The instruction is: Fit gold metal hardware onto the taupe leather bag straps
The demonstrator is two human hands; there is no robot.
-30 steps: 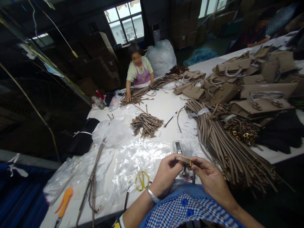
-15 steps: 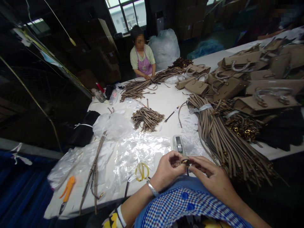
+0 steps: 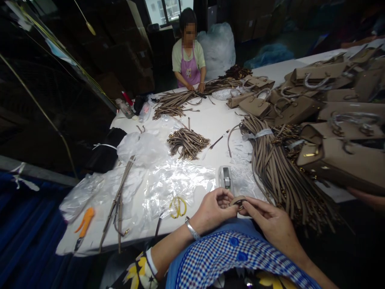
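Close to my body, both hands pinch a short taupe strap [image 3: 238, 199] bent into a small loop. My left hand [image 3: 215, 206] grips one side of it, with a silver bangle on the wrist. On the other side, the fingers and thumb of my right hand [image 3: 266, 216] close on the strap. Part of the strap is hidden by my fingers. Just beyond my hands stands a grey tape dispenser [image 3: 225, 178]. To the right lies a big tied bundle of taupe straps [image 3: 273, 164] with gold clasps.
Yellow-handled scissors [image 3: 178, 207], clear plastic [image 3: 168, 188] and orange-handled cutters [image 3: 86, 224] lie left of me. A strap pile [image 3: 188, 143] sits mid-table. Taupe handbags [image 3: 349, 164] crowd the right, where another person's hand [image 3: 367, 198] shows. A co-worker [image 3: 188, 60] stands across the table.
The strap in my hands has turned and now shows more of its taupe side. A handbag has come in at the right, with another person's hand by it. My view has shifted.
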